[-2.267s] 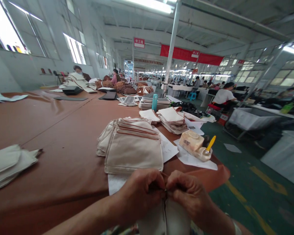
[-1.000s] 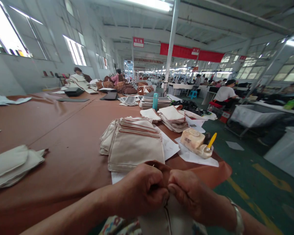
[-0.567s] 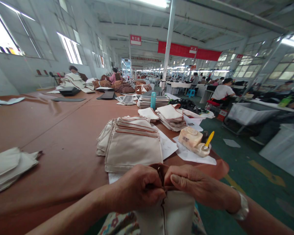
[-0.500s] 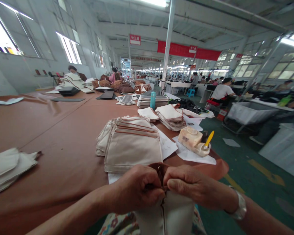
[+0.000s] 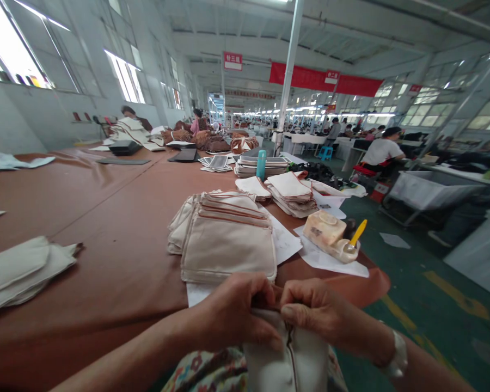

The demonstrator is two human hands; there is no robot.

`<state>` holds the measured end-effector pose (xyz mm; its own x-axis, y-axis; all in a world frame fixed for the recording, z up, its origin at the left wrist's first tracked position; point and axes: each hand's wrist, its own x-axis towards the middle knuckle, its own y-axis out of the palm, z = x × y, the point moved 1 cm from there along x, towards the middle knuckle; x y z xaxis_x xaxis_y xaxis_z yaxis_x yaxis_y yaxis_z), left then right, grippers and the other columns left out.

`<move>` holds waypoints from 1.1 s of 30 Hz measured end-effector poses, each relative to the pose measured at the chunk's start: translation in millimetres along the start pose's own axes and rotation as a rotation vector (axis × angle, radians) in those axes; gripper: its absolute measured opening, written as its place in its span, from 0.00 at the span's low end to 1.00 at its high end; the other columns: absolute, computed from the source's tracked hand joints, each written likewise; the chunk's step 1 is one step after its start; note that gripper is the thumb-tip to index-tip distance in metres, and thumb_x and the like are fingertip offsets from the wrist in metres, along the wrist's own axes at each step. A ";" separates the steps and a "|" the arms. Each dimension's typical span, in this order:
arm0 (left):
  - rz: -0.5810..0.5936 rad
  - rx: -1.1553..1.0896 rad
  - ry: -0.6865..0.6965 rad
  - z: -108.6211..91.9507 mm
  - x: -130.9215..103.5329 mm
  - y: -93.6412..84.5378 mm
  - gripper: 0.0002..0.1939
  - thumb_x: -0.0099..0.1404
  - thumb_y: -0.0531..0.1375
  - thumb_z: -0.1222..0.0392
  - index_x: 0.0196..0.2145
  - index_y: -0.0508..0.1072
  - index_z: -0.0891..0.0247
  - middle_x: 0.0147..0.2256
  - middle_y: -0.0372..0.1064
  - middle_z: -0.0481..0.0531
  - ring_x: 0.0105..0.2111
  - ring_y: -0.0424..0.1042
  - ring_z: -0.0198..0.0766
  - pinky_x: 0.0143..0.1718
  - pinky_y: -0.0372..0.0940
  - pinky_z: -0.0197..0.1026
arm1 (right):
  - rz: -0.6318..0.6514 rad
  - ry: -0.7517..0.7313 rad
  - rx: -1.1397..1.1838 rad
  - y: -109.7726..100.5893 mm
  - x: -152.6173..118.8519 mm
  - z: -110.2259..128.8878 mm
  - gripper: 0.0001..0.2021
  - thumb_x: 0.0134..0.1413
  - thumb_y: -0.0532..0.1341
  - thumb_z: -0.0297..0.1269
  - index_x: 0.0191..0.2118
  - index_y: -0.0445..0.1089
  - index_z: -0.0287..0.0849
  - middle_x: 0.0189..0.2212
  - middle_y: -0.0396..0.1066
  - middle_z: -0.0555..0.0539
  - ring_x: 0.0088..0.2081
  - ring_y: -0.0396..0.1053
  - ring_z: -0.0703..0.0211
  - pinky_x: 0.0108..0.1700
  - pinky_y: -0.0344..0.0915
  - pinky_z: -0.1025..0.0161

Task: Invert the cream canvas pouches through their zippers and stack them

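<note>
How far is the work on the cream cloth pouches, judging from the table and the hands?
Done, it seems: a stack of cream cloth pouches with brown edging lies ahead on the brown table. In hand: the left hand and right hand pinch the top of one cream pouch with a brown centre seam. Left: perhaps the plain cream pieces at far left.

Pouch (image 5: 288,356) top hidden behind hands, bottom cut off by frame edge.

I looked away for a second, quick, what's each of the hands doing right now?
Left hand: closed, pinching the top edge of the cream fabric pouch.
Right hand: closed, gripping the same top edge beside the left.
</note>
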<state>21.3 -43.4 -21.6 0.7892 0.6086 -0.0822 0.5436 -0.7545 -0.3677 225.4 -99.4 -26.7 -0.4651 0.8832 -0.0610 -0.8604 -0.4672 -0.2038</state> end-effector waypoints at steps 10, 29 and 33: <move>-0.137 0.251 0.419 -1.2 -10.4 -0.9 0.05 0.66 0.58 0.66 0.35 0.74 0.67 0.35 0.67 0.53 0.33 0.66 0.33 0.35 0.60 0.32 | -0.038 0.113 0.310 3.4 -0.1 -17.9 0.19 0.56 0.66 0.49 0.33 0.73 0.34 0.25 0.63 0.51 0.26 0.54 0.67 0.27 0.49 0.68; -0.022 0.166 0.263 -10.9 -8.4 -3.8 0.05 0.66 0.57 0.61 0.36 0.69 0.66 0.33 0.64 0.49 0.32 0.61 0.33 0.33 0.59 0.33 | -0.131 0.016 0.069 -0.9 1.0 -15.3 0.13 0.57 0.62 0.42 0.30 0.70 0.36 0.22 0.62 0.53 0.25 0.54 0.66 0.27 0.50 0.68; 0.011 -0.074 0.006 -12.5 0.6 0.5 0.08 0.62 0.58 0.61 0.37 0.74 0.68 0.29 0.63 0.45 0.29 0.59 0.31 0.29 0.55 0.32 | -0.131 -0.014 -0.011 -0.8 0.2 -9.8 0.06 0.56 0.60 0.33 0.29 0.70 0.37 0.23 0.64 0.52 0.26 0.56 0.66 0.27 0.51 0.69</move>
<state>25.6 -46.5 -10.2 0.7966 0.5992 -0.0803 0.5545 -0.7771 -0.2978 228.0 -98.5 -36.1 -0.3514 0.9360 -0.0193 -0.9118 -0.3469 -0.2196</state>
